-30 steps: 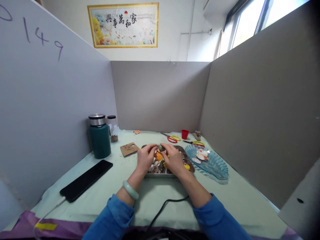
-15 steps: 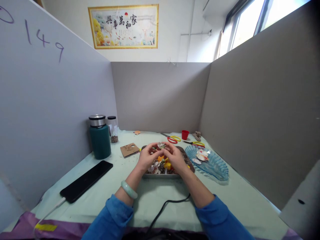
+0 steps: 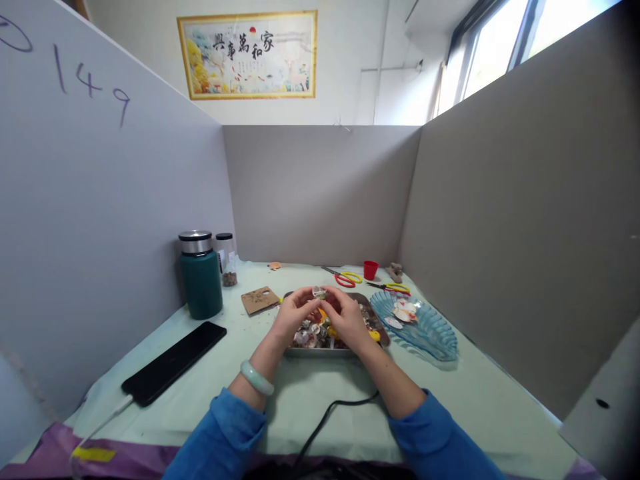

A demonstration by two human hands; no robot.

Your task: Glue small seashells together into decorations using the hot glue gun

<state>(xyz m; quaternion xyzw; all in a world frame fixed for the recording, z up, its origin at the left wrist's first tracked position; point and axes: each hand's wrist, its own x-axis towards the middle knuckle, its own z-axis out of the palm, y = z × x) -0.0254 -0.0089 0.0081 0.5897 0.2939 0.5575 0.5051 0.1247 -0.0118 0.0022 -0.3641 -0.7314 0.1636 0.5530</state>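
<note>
My left hand [image 3: 294, 315] and right hand [image 3: 349, 320] meet above the far half of the metal tray [image 3: 320, 351]. Each grip is closed by the fingertips alone on one small pale piece [image 3: 319, 291], shell-like as far as I can tell. It hangs over the tray's heap of small shells and coloured bits [image 3: 320, 331], clear of them. With so little of it under my fingers, I judge a slip likely if either grip eases; it would drop into the heap and be hard to tell from its lookalikes. Squeezing harder could crack it. The blue glass dish [image 3: 435, 337] sits just right of the tray, where a stray elbow swing might knock it, and the black cable [image 3: 325, 417] on the bench nearer me than the tray could snag my sleeve.
</note>
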